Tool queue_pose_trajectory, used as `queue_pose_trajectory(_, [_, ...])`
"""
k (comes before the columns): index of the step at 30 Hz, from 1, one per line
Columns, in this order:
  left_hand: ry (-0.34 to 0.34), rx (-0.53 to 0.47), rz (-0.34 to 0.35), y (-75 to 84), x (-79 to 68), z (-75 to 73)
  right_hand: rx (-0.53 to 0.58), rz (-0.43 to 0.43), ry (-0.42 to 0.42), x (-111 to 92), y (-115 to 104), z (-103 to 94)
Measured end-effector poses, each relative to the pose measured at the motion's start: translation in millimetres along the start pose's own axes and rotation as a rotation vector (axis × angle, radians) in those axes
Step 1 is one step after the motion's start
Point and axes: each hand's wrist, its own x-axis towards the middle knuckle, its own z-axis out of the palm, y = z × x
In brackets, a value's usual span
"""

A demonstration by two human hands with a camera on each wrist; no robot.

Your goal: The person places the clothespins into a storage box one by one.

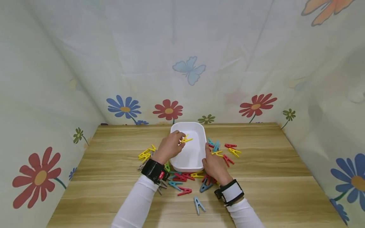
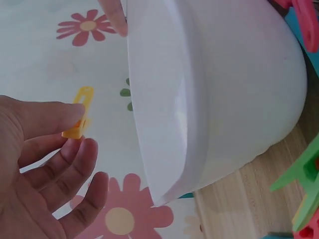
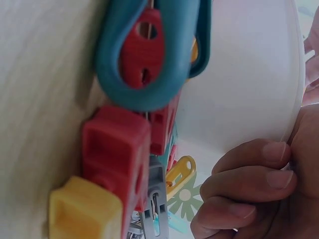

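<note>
My left hand [image 1: 169,146] pinches a yellow clothespin [image 1: 187,140] between thumb and index finger, over the white plastic tub [image 1: 190,169]. In the left wrist view the yellow clothespin [image 2: 86,96] stands tilted, and the other fingers are spread below it, holding nothing. At the tub's right side, my right hand [image 1: 216,167] grips the rim. The right wrist view has its curled fingers [image 3: 249,184] against the tub wall [image 3: 234,84]. No clothespin shows on the visible part of the tub's floor.
Several clothespins in red, yellow, blue, green and grey lie around the tub, some under the wrists. A light blue clothespin [image 1: 199,205] lies apart near the front. The wooden table [image 1: 273,177] backs onto a flower-printed curtain [image 1: 142,63].
</note>
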Motion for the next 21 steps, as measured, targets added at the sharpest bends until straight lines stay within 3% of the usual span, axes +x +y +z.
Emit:
queue_pose_trajectory(6, [0.029,-0.035,-0.053,-4.5,9.4,8.5,-0.014,-0.007,0.013,-1.3,0.6,2.2])
queue_pose_trajectory(12, [-0.051,-0.024,-0.081,-7.4,11.4,14.3,-0.016,-0.016,0.013,-1.7,1.0,4.6])
queue_pose_trajectory(16, [-0.103,0.027,-0.050,-7.4,10.5,13.5,-0.021,-0.027,0.032,-1.3,0.6,3.8])
queue_pose_trajectory(21, [-0.044,0.052,0.025,-3.1,4.8,2.1,-0.023,-0.027,0.036,0.1,0.6,2.5])
